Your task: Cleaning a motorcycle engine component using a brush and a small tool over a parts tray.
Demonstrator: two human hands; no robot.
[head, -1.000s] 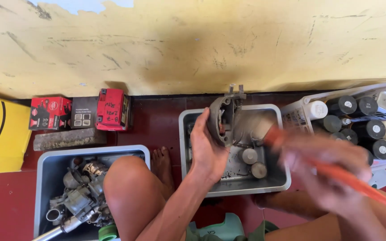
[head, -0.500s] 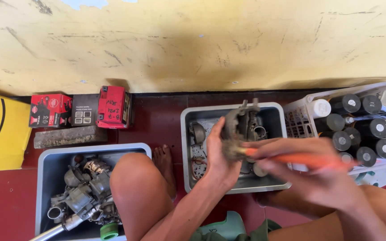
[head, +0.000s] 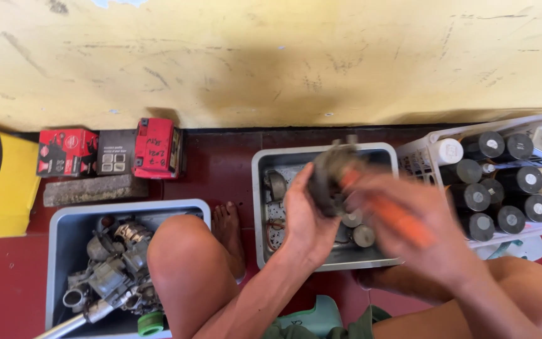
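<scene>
My left hand [head: 305, 216] grips a dark, greasy metal engine part [head: 332, 176] and holds it up over a grey metal tray [head: 260, 207]. My right hand [head: 418, 229] is blurred with motion and closed around an orange-handled tool [head: 391, 213], whose tip meets the part. Small round metal pieces [head: 364, 235] lie in the tray under the hands. My bare left knee [head: 186, 251] and foot [head: 228, 229] rest between the two trays.
A second grey tray [head: 58, 251] at lower left holds several metal engine parts. Red and black boxes [head: 111, 150] and a brick stand along the yellow wall. A white crate [head: 434, 147] of spray cans sits at right. A yellow panel is at far left.
The left hand has kept the part over the tray, turning it slightly. The right hand has swung the orange-handled tool leftwards from the lower right onto the part.
</scene>
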